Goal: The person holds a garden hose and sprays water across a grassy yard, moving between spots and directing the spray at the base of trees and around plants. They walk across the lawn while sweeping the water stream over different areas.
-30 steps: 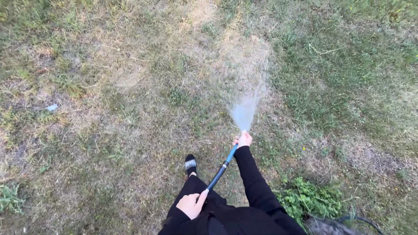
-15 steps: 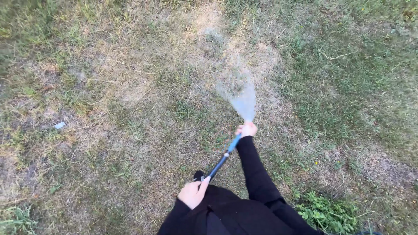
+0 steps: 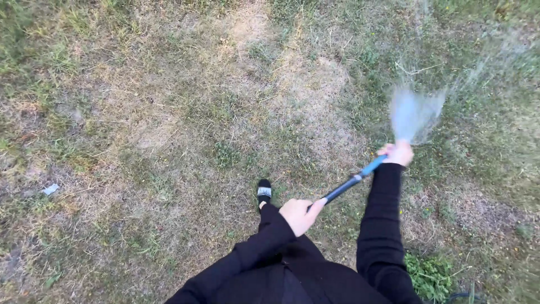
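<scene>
A blue and dark garden hose runs between my two hands. My right hand grips its far end, and a fan of water spray shoots forward from there over the grass. My left hand holds the hose lower down, close to my body. Both arms are in black sleeves. One foot in a black sandal stands on the grass just left of my left hand.
Patchy dry lawn lies all around, greener at the right. A small pale scrap lies at the left. A leafy green weed clump grows at the lower right, with a dark hose loop at the bottom edge.
Both hands have swung the hose to the right, so the spray now lands on the greener grass at the right. My foot has come forward.
</scene>
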